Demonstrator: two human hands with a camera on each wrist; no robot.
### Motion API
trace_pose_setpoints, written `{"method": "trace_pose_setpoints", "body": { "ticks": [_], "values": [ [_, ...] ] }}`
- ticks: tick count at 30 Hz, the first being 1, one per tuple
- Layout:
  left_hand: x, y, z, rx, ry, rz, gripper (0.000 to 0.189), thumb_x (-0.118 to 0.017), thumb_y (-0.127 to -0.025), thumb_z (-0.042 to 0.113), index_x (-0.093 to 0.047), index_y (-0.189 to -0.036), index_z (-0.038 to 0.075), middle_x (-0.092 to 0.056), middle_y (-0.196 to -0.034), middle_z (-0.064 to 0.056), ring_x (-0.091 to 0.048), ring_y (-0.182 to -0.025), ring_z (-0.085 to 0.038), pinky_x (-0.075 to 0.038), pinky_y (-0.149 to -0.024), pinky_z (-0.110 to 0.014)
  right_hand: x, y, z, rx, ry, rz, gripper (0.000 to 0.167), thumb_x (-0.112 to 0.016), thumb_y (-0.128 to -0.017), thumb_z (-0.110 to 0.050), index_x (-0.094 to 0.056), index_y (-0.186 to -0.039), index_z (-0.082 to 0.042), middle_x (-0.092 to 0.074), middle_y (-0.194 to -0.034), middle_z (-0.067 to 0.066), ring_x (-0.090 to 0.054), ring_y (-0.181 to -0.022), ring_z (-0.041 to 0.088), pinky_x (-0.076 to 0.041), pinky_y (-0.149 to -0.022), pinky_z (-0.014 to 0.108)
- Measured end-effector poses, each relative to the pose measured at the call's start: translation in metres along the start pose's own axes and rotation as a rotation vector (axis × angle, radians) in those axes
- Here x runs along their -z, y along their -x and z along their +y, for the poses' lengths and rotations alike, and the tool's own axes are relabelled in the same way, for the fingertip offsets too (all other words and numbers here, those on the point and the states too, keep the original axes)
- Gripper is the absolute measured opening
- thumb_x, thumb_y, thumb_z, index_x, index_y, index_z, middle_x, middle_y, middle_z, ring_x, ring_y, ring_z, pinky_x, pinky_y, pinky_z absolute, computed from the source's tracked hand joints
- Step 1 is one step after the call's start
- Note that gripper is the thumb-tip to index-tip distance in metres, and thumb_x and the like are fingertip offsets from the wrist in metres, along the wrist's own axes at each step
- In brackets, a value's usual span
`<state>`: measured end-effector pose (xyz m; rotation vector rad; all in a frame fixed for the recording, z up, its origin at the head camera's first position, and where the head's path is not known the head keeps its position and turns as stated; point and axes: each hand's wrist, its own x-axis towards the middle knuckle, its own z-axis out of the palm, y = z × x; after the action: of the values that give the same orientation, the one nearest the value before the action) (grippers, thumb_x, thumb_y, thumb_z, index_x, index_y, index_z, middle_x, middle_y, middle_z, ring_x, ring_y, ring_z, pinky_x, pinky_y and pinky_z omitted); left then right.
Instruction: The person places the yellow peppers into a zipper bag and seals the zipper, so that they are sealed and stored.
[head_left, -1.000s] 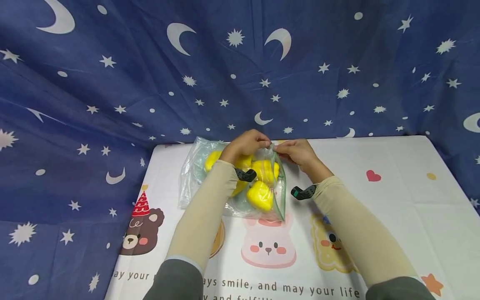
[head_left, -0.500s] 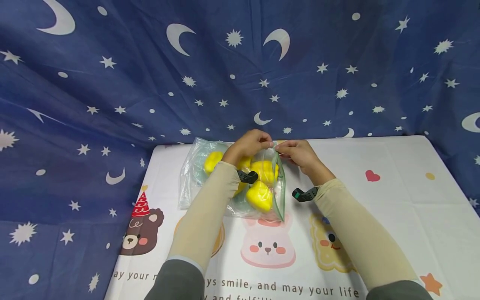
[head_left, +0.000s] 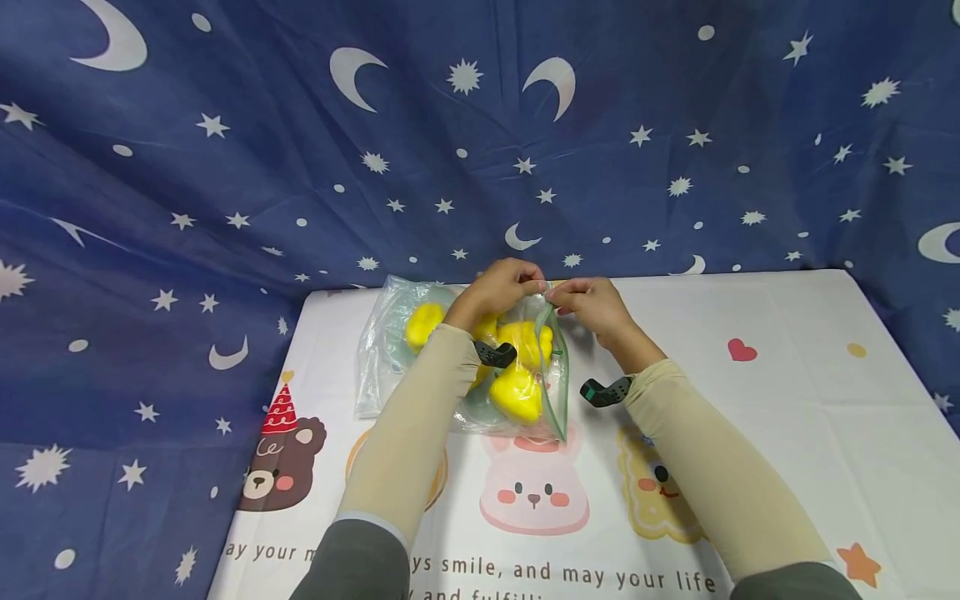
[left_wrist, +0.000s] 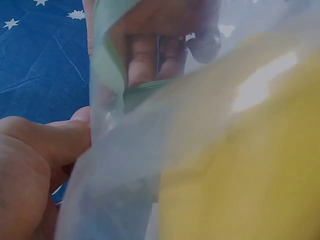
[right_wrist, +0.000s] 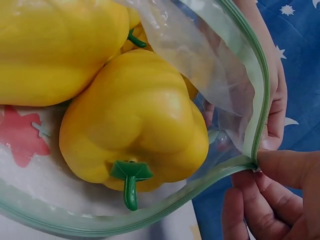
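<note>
A clear plastic zip bag (head_left: pixel 369 379) with a green zip strip lies flat, its mouth facing right. Several yellow bell peppers (right_wrist: pixel 132 120) with green stems are inside. In the right wrist view the mouth gapes, its green zip strip (right_wrist: pixel 263 82) bowed apart. My right hand (head_left: pixel 596 308) pinches the far corner of the mouth, where the two strips meet. Just left of it, my left hand (head_left: pixel 501 287) grips the plastic by the far edge, thumb (left_wrist: pixel 55 142) against the film. My left forearm covers part of the bag and peppers.
The white table cover (head_left: pixel 787 467) carries printed cartoon animals and lettering. Behind and to the left hangs a dark blue curtain (head_left: pixel 420 125) with moons and stars, close behind both hands. A black wrist device (head_left: pixel 606 392) juts from my right sleeve.
My left hand has edged slightly right along the bag's far edge. My right fingers have shifted a little at the same corner. The bag and peppers stay nearly in place.
</note>
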<state>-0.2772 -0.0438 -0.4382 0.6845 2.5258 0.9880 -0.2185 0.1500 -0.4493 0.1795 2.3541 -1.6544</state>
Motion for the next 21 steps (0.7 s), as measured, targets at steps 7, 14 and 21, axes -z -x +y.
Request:
{"method": "trace_pose_setpoints", "body": {
  "ticks": [7, 14, 21],
  "values": [
    [-0.004, -0.001, 0.003, 0.008, -0.038, 0.052, 0.020, -0.055, -0.106, 0.034, -0.067, -0.098, 0.021, -0.057, -0.083, 0.002, -0.055, -0.086, -0.018, -0.024, -0.103, -0.067, 0.003, 0.002, 0.000, -0.002, 0.033, -0.030, 0.028, -0.068, -0.098, -0.027, -0.075, -0.108, -0.002, -0.070, -0.107, 0.010, -0.067, -0.106, 0.038, -0.048, -0.101, 0.050],
    [-0.006, -0.004, 0.004, 0.022, -0.037, 0.130, 0.020, -0.052, -0.107, 0.035, -0.063, -0.097, 0.022, -0.056, -0.082, 0.002, -0.055, -0.085, -0.018, -0.026, -0.097, -0.059, 0.004, 0.008, 0.000, 0.009, 0.057, -0.058, 0.027, -0.068, -0.097, -0.028, -0.075, -0.106, -0.003, -0.072, -0.106, 0.013, -0.065, -0.104, 0.038, -0.047, -0.094, 0.042],
    [-0.007, -0.006, 0.006, 0.050, -0.064, 0.165, 0.022, -0.048, -0.108, 0.035, -0.059, -0.098, 0.019, -0.055, -0.090, 0.000, -0.055, -0.089, -0.020, -0.031, -0.096, -0.056, 0.003, 0.018, 0.007, 0.012, 0.050, -0.087, 0.025, -0.068, -0.096, -0.025, -0.076, -0.103, -0.002, -0.071, -0.095, 0.011, -0.062, -0.099, 0.036, -0.046, -0.087, 0.040]
  ]
}}
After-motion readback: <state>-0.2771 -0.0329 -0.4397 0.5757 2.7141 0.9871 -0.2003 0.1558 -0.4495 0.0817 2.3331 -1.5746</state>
